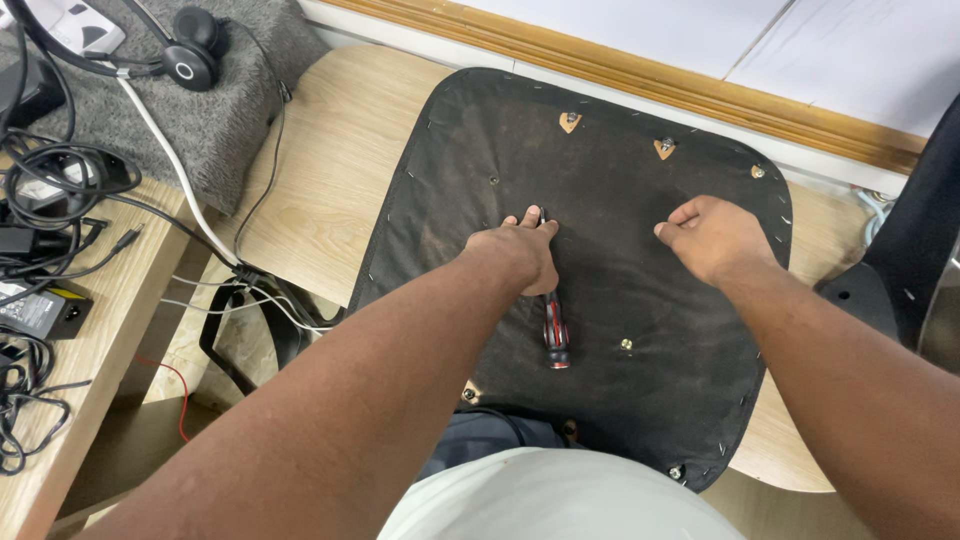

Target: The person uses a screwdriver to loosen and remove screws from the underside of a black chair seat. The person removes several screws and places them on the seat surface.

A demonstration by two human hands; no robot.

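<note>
A chair seat (600, 200) lies upside down on a round wooden table (340, 170), its black fabric underside facing up, with staples along the edge and several bolts. My left hand (515, 250) rests on the middle of the fabric, fingers over the shaft of a red and black screwdriver (555, 335) that lies flat with its handle pointing toward me. Whether the hand grips the shaft is unclear. My right hand (715, 235) is a loose fist pressed knuckles-down on the fabric to the right, with nothing visible in it.
A grey padded block (230, 110) with a black headset (190, 55) sits at the far left. Tangled black cables and a power adapter (40, 305) cover the wooden bench at left. A black chair part (900, 260) stands at right. A wooden skirting runs along the wall behind.
</note>
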